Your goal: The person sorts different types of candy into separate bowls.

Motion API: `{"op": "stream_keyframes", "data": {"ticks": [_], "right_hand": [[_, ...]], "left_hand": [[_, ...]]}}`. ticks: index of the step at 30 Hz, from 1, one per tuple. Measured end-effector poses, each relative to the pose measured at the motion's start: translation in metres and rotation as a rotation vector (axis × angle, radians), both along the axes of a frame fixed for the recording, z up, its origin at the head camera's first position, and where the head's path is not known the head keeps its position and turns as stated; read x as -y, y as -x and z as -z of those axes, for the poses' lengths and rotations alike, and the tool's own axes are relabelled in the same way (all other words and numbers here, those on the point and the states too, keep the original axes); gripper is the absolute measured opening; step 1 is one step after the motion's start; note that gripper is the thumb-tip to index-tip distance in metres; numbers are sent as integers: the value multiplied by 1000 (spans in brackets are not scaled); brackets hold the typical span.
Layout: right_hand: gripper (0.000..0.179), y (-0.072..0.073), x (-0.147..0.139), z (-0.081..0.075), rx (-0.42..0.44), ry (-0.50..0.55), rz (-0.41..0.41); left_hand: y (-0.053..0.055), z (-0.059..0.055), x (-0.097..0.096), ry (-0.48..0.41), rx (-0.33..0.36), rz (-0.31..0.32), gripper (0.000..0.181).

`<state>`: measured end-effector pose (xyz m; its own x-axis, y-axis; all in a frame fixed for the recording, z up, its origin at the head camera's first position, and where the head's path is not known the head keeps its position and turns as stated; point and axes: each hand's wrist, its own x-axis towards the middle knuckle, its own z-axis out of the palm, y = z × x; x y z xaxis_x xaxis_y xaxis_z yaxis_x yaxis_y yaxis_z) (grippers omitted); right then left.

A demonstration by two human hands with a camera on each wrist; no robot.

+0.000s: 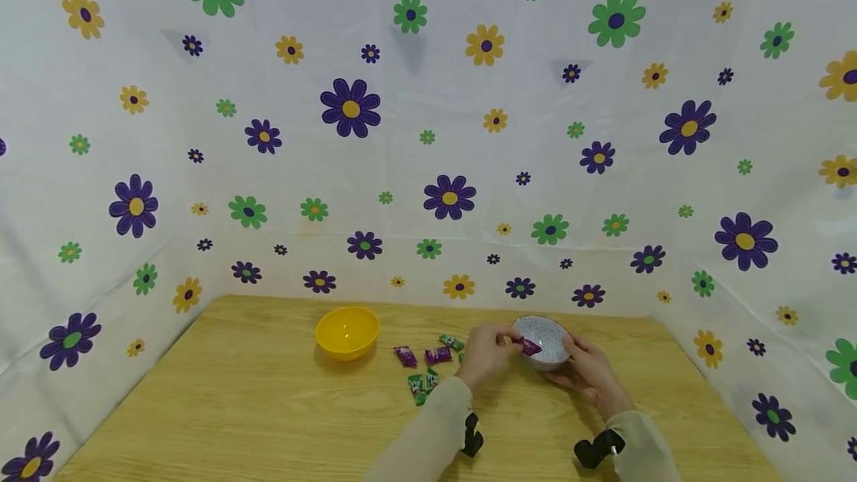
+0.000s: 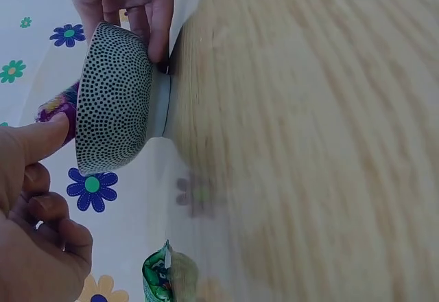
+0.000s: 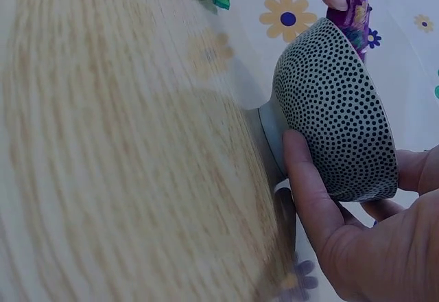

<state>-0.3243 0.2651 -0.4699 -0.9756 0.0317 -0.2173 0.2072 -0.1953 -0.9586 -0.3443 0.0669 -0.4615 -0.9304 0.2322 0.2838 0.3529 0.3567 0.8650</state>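
My left hand point(image 1: 487, 354) pinches a purple-wrapped candy point(image 1: 530, 346) right at the rim of a small dotted bowl point(image 1: 552, 338). From the other side, my right hand point(image 1: 592, 376) grips that bowl. In the right wrist view, the fingers lie along its speckled outer wall point(image 3: 336, 117) and low near the pale foot. The left wrist view shows the candy point(image 2: 55, 106) between thumb and fingers, partly hidden behind the bowl's edge. The inside bottom of the bowl is partly covered by the candy and hand in the head view.
A yellow bowl point(image 1: 338, 350) stands toward the back left of the wooden table point(image 1: 254, 393). Between the bowls lie two purple candies point(image 1: 438, 355) and several green-wrapped candies point(image 1: 416, 385), some close to the left forearm. Flower-printed sheeting point(image 1: 402, 155) rises behind and at both sides.
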Motion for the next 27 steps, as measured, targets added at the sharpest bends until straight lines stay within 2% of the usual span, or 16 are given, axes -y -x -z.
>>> {"op": "stream_keyframes", "data": {"ticks": [4, 7, 11, 14, 20, 27], "right_hand": [[53, 0, 1, 0, 9, 4, 6], [52, -1, 2, 0, 8, 7, 1], [53, -1, 0, 0, 2, 14, -5], [54, 0, -1, -1, -1, 20, -10], [53, 0, -1, -1, 1, 29, -25], [54, 0, -3, -3, 7, 14, -20]], "left_hand": [[-1, 4, 2, 28, -15, 25, 15], [1, 6, 6, 4, -21, 45, 20], [2, 5, 13, -36, 5, 40, 22], [3, 2, 19, -35, 21, 33, 22], [3, -1, 42, -45, 25, 65, 21], [11, 3, 76, -68, 40, 63, 22]]}}
